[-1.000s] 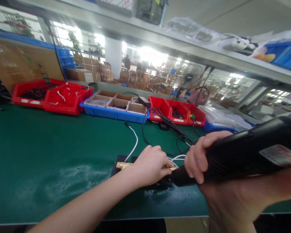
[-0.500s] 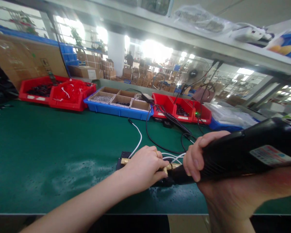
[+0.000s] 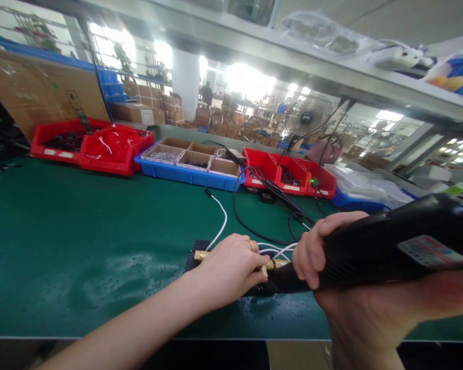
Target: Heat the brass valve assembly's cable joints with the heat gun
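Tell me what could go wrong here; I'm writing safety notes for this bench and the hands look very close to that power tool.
1. The left hand pins the brass fitting right beside the nose of the black power tool, so a slip could catch the fingers.
2. White wires run next to the tool tip and could get snagged.
3. The right hand holds the tool near its front; its grip may slip.

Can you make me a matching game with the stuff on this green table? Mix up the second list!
Things:
1. left hand
2. right hand
3. blue tray
4. fan

Places or states:
A. behind the red bins
B. holds small boxes of parts
C. wrapped around the black tool
D. pressing on the brass part

Pairs: 1-D, 2-C, 3-B, 4-A
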`<action>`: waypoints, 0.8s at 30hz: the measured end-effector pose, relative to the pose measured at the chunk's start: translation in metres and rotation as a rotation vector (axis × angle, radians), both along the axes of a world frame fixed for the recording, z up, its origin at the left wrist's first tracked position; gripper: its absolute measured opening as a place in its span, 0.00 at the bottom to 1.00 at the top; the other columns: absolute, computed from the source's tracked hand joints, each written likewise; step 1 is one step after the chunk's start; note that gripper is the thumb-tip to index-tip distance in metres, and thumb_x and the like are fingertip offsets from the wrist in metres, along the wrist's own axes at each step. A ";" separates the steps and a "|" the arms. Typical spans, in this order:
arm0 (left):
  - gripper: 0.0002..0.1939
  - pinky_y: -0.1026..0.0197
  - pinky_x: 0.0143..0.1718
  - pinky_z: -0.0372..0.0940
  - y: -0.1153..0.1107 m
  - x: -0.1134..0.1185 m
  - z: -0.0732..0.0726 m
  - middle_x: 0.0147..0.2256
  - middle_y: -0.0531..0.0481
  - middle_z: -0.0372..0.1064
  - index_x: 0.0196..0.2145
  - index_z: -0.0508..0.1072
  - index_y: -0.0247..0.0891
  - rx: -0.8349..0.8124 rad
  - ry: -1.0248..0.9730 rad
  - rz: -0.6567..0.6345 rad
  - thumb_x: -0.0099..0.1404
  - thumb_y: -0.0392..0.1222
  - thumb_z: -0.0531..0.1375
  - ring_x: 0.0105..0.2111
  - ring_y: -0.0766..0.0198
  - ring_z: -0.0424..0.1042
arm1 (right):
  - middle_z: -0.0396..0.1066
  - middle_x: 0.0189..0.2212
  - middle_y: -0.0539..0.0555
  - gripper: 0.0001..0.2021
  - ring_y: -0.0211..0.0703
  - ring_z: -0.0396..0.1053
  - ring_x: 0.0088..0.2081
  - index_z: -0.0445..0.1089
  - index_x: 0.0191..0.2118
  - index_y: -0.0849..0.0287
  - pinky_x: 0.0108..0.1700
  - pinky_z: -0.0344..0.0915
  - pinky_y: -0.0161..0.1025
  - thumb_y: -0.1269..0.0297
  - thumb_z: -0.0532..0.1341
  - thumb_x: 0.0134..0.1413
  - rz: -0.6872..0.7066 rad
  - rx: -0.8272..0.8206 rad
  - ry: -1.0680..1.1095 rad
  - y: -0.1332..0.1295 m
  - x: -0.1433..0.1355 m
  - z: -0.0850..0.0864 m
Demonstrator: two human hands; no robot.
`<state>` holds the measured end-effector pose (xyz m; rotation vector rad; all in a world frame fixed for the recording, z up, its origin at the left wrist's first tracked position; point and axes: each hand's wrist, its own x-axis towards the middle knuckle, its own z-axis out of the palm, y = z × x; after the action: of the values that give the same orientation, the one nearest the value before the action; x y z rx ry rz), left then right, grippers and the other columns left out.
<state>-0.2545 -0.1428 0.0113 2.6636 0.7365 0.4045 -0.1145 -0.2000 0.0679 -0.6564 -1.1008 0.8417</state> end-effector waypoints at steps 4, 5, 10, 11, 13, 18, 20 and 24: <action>0.04 0.57 0.39 0.60 0.002 -0.001 -0.002 0.33 0.51 0.74 0.34 0.77 0.38 0.015 -0.010 -0.005 0.66 0.40 0.65 0.38 0.57 0.72 | 0.66 0.14 0.49 0.33 0.38 0.60 0.11 0.75 0.29 0.59 0.12 0.57 0.33 0.28 0.61 0.47 0.007 0.008 -0.014 0.001 -0.001 0.002; 0.04 0.57 0.39 0.60 0.002 -0.001 -0.003 0.33 0.51 0.74 0.34 0.77 0.38 0.016 -0.011 -0.004 0.66 0.40 0.65 0.38 0.57 0.72 | 0.66 0.14 0.50 0.33 0.38 0.59 0.11 0.74 0.28 0.59 0.13 0.56 0.33 0.28 0.61 0.46 -0.003 0.001 -0.019 0.001 -0.001 0.002; 0.04 0.57 0.39 0.60 0.002 0.001 -0.002 0.32 0.51 0.73 0.33 0.77 0.38 0.026 -0.019 0.002 0.66 0.39 0.65 0.37 0.58 0.71 | 0.65 0.12 0.50 0.33 0.40 0.58 0.10 0.74 0.26 0.59 0.11 0.54 0.34 0.27 0.63 0.42 -0.036 -0.026 0.002 0.000 -0.001 0.002; 0.04 0.57 0.39 0.60 0.001 0.001 -0.002 0.32 0.51 0.73 0.32 0.76 0.38 0.026 -0.021 0.002 0.66 0.39 0.65 0.37 0.58 0.71 | 0.66 0.13 0.50 0.33 0.40 0.58 0.10 0.74 0.26 0.59 0.11 0.55 0.34 0.27 0.63 0.42 -0.041 -0.030 0.008 0.000 0.000 0.001; 0.05 0.57 0.39 0.59 0.001 0.001 -0.002 0.32 0.52 0.73 0.32 0.76 0.38 0.024 -0.019 0.005 0.66 0.39 0.65 0.37 0.58 0.71 | 0.66 0.12 0.51 0.33 0.40 0.58 0.10 0.74 0.26 0.59 0.11 0.55 0.34 0.27 0.63 0.42 -0.039 -0.030 0.005 0.000 0.000 0.001; 0.05 0.57 0.38 0.58 -0.001 0.001 -0.002 0.31 0.53 0.73 0.32 0.76 0.39 0.038 -0.020 0.005 0.66 0.40 0.64 0.37 0.58 0.71 | 0.66 0.13 0.50 0.33 0.41 0.58 0.09 0.74 0.27 0.59 0.10 0.54 0.34 0.28 0.65 0.39 -0.027 -0.028 0.041 0.002 -0.001 0.000; 0.04 0.56 0.37 0.58 -0.001 0.001 -0.003 0.32 0.53 0.73 0.33 0.76 0.39 0.045 -0.021 0.007 0.67 0.40 0.64 0.37 0.58 0.71 | 0.66 0.13 0.50 0.32 0.40 0.58 0.09 0.74 0.26 0.59 0.10 0.54 0.33 0.28 0.66 0.38 -0.032 -0.035 0.057 0.003 -0.001 0.000; 0.04 0.56 0.39 0.57 -0.002 0.001 -0.005 0.33 0.52 0.73 0.35 0.77 0.40 0.067 -0.027 0.017 0.67 0.41 0.63 0.37 0.59 0.71 | 0.63 0.11 0.48 0.33 0.38 0.56 0.09 0.72 0.23 0.59 0.09 0.53 0.33 0.28 0.69 0.32 -0.017 -0.050 0.091 0.004 -0.001 -0.002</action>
<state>-0.2531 -0.1447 0.0058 2.7103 0.7499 0.4772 -0.1153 -0.1961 0.0655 -0.6615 -0.9937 0.8788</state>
